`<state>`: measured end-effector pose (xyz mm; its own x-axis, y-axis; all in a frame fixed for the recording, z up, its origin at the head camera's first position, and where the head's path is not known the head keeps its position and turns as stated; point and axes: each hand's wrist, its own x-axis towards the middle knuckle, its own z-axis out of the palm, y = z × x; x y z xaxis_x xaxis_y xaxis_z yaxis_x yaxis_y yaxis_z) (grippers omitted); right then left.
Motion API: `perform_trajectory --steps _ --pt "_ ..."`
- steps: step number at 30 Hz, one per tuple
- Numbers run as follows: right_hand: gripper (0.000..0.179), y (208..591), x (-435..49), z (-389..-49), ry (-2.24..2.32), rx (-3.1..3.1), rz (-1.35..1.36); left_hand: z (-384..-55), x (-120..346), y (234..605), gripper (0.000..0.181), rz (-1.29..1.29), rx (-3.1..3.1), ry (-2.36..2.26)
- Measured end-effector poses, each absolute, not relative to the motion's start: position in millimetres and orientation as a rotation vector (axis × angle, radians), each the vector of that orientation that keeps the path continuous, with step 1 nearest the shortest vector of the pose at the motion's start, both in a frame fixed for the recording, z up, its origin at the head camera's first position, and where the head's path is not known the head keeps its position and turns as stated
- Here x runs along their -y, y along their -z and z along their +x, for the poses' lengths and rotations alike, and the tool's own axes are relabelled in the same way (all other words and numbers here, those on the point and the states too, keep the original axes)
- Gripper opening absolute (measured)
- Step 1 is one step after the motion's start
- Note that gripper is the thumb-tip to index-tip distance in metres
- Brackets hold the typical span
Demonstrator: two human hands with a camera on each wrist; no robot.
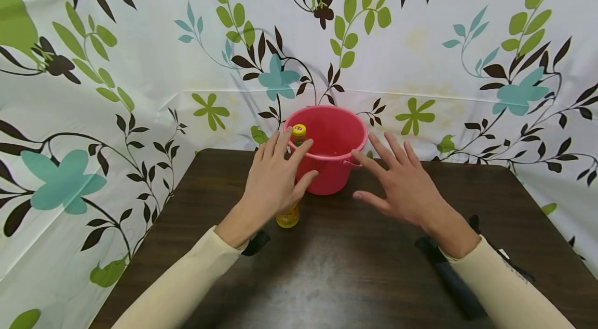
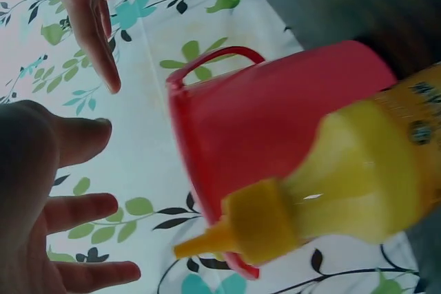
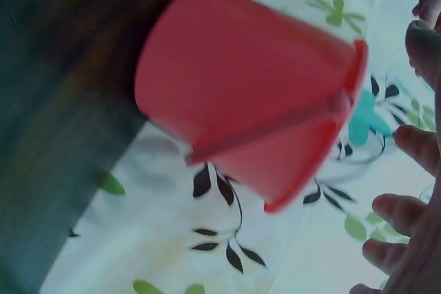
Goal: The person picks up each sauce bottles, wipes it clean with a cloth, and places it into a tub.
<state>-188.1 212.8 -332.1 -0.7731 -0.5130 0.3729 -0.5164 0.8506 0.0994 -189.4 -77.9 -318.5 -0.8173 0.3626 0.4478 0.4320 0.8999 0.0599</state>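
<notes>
A pink plastic bucket (image 1: 327, 176) stands upright near the table's back edge, its handle hanging down in the right wrist view. My left hand (image 1: 271, 173) hovers at its front left, fingers spread and holding nothing. Beneath that hand is a yellow squeeze bottle (image 1: 287, 217), mostly hidden from the head camera; the left wrist view shows its pointed nozzle (image 2: 207, 240). A yellow-topped container (image 1: 299, 133) shows at the bucket's left inner side, partly behind my fingers. My right hand (image 1: 404, 183), also spread, holds nothing at the bucket's right; whether a fingertip touches the rim I cannot tell.
The dark wooden table (image 1: 336, 272) extends toward me. Behind and beside it hangs a white cloth (image 1: 154, 69) printed with leaves and birds. A black object (image 1: 450, 279) with a cable lies under my right forearm.
</notes>
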Motion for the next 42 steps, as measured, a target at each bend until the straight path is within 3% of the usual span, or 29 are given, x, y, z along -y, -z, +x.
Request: perform_trajectory --steps 12,27,42 --pt "0.094 373 -206 -149 -0.002 2.657 0.871 -172 91 364 0.061 -0.503 2.477 0.636" --pt "0.095 378 -196 -147 -0.118 2.670 0.941 -183 91 398 0.056 -0.196 2.407 1.381" --pt "0.088 389 -165 -143 -0.143 2.655 1.106 -175 96 407 0.043 -0.097 2.427 1.321"
